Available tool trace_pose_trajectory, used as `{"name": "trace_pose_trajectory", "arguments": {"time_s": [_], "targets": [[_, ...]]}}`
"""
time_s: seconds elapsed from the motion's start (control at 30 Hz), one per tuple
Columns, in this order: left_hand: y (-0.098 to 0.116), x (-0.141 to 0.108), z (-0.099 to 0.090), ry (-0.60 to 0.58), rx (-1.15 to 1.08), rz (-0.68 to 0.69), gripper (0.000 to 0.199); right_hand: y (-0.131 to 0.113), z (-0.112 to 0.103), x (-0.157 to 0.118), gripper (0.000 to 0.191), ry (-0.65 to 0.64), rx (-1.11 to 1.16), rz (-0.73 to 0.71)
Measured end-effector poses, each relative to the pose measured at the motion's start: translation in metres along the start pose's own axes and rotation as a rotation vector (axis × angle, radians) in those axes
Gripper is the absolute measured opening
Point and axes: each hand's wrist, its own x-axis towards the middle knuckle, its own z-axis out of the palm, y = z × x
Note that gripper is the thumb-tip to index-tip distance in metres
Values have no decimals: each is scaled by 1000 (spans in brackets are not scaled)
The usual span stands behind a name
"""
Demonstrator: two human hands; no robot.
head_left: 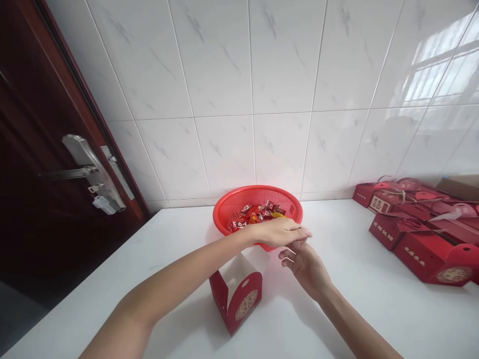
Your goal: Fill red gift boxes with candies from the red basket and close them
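My left hand (279,231) reaches across, palm down, over the front right rim of a red plastic basket (221,209). Its fingers are pressed together and meet the fingertips of my right hand (305,267), which is turned upward with fingers curled. A small pale bit shows between the fingertips; what the hands hold is too hidden to name. Inside the basket lie wrapped candies (254,214), mostly red, one yellow. Below my left forearm stands an open red cardboard box (245,301), upright, white inside, with a round printed pattern; the forearm passes close above its top.
Several closed red gift boxes (419,249) with ribbons are grouped at the right of the white table (179,279). Behind them is a brown cardboard piece (460,185). A tiled wall (224,149) backs the table. A dark door with a metal handle (84,172) stands left.
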Motion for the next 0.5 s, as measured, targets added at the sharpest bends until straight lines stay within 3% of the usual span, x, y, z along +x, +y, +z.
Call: {"name": "trace_pose_trajectory", "arguments": {"time_s": [0.23, 0.33, 0.43, 0.5], "targets": [[11, -2, 6, -117, -82, -125, 46, 2, -2, 2, 30, -101, 52, -70], [13, -5, 4, -160, -83, -107, 47, 4, -3, 3, 31, -98, 50, -80], [8, -5, -13, -182, -74, -51, 48, 3, -4, 2, 35, -79, 30, -58], [-4, -4, -34, -91, -55, -36, 45, 2, -5, 2, 37, -69, -7, -35]]}}
